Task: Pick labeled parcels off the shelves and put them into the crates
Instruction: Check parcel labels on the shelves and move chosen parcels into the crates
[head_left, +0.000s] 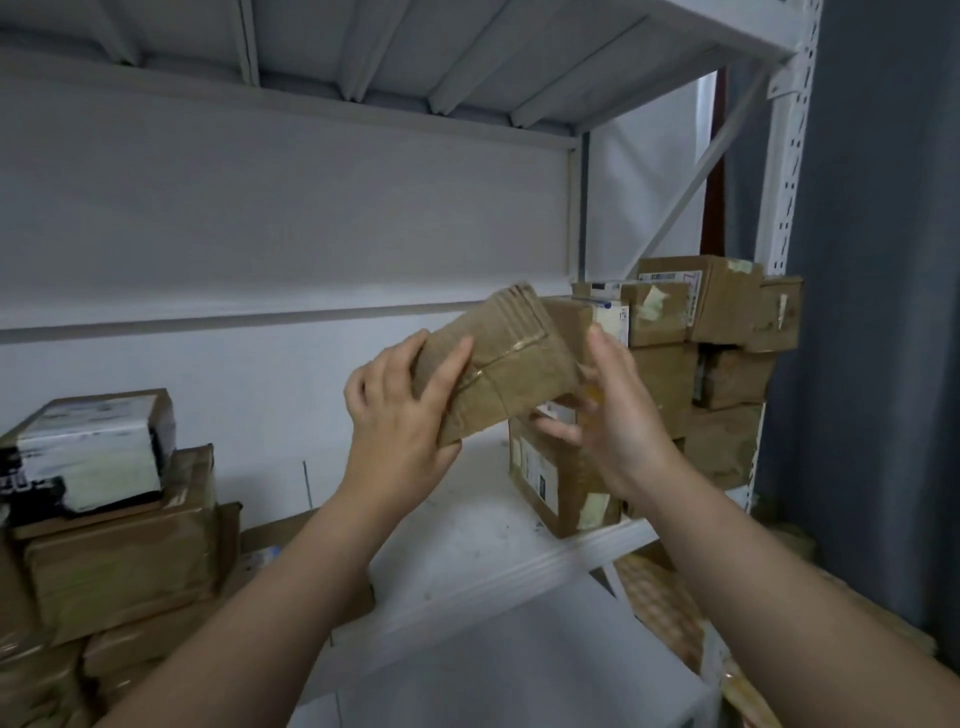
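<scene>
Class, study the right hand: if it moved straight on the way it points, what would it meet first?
The cardboard parcel: the right hand points up-left and already grips its right end. Carrying it along, the shelf's white back panel probably comes next; depth is unclear.

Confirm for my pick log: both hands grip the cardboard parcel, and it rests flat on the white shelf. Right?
Not quite: in the head view the cardboard parcel is tilted in the air above the white shelf, gripped by the left hand and right hand.
</scene>
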